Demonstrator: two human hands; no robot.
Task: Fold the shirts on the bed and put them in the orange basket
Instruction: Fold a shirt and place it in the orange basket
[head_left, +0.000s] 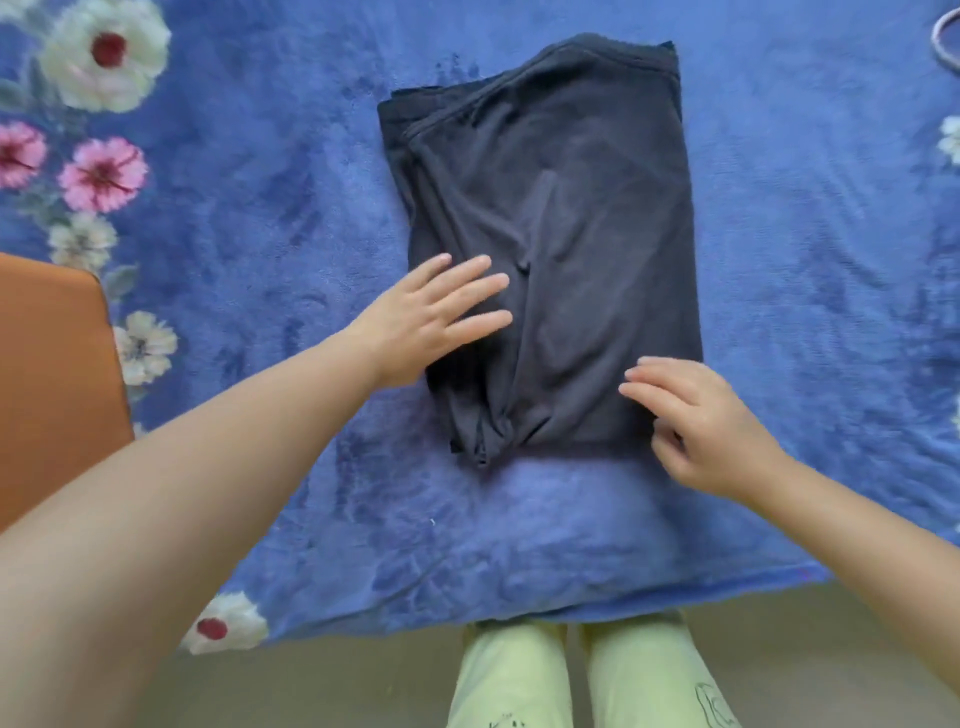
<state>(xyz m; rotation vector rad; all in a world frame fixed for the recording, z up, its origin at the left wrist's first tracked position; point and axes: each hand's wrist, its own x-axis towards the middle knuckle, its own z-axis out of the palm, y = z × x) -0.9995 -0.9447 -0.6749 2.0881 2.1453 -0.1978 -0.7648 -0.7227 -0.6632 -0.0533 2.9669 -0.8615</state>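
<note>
Dark shirt (550, 234) folded into a long panel, lying mid-bed on the blue floral blanket (260, 208). Left hand (431, 317) flat on its near-left part, fingers straight and spread. Right hand (696, 421) at the near-right corner, fingers loosely bent, tips on the cloth, gripping nothing. Orange basket (52, 374) at left edge.

head view, looking steeply down, close over bed (779, 260)
</note>
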